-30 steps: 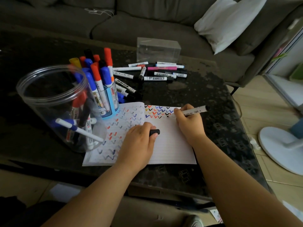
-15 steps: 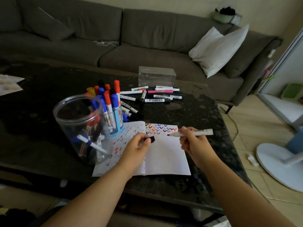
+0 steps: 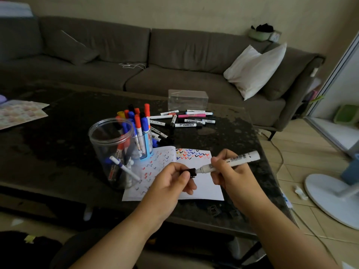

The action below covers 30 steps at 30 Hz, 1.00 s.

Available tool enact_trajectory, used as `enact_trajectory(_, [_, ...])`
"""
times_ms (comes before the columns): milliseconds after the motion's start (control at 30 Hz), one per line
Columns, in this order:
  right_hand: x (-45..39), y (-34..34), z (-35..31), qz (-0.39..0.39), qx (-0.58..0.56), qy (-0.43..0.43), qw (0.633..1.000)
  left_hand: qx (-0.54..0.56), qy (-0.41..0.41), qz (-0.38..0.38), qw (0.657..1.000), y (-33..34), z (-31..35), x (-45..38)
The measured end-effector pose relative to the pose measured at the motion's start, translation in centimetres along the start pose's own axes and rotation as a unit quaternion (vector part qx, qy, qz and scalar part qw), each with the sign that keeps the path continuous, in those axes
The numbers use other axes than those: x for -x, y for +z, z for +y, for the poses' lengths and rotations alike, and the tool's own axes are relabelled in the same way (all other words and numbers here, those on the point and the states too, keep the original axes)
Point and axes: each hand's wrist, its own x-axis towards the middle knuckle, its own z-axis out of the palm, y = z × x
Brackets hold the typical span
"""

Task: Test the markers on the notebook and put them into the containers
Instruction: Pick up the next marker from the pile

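Grey sofa [image 3: 174,61] with white pillow [image 3: 252,68], white fan base [image 3: 334,195], patterned sheet [image 3: 19,113] on dark table [image 3: 58,133].

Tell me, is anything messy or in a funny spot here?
Yes. A bunch of loose markers lies scattered flat on the table by the clear box, not in any container. In the clear jar, one white marker leans crooked while the others stand up.

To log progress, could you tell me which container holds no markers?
The clear box at the table's far edge: it looks empty, while the jar and blue cup hold markers.
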Motion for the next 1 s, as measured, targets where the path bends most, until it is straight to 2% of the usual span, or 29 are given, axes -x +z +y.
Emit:
enact_trajectory(200, [1.8,0.3,-1.4,-0.021,0.005,-0.021,1.0,-0.142,0.034,-0.074,0.986,-0.3,1.3,1.4])
enact_trajectory(300, [2.4,0.5,-1.7,0.017,0.02,-0.028,0.999,-0.193,0.043,-0.089,0.976,-0.4,1.6,1.8])
enact_trajectory(367, [2.8,1.2,-1.5,0.048,-0.016,-0.037,0.998,-0.186,0.057,-0.086,0.977,0.0,2.0,2.2])
enact_trajectory(433, [3.1,1.9,-1.4,0.067,-0.071,-0.052,0.994,-0.164,0.074,-0.078,0.981,0.5,2.2,2.6])
enact_trajectory(533, [3.4,2.3,-1.5,0.062,-0.078,-0.055,0.993,-0.167,0.081,-0.069,0.98,0.4,2.4,3.0])
enact_trajectory(667, [3.5,2.0,-1.1,0.027,-0.025,0.001,0.999,-0.266,0.083,-0.064,0.958,-0.5,2.1,2.7])
enact_trajectory(867, [3.4,2.8,-0.8,0.018,-0.004,0.024,1.0,-0.283,0.078,0.004,0.956,-4.7,1.0,3.0])
enact_trajectory(1000, [3.1,5.5,-1.5,-0.058,0.089,0.03,0.994,-0.325,0.099,0.052,0.939,-8.0,0.8,4.9])
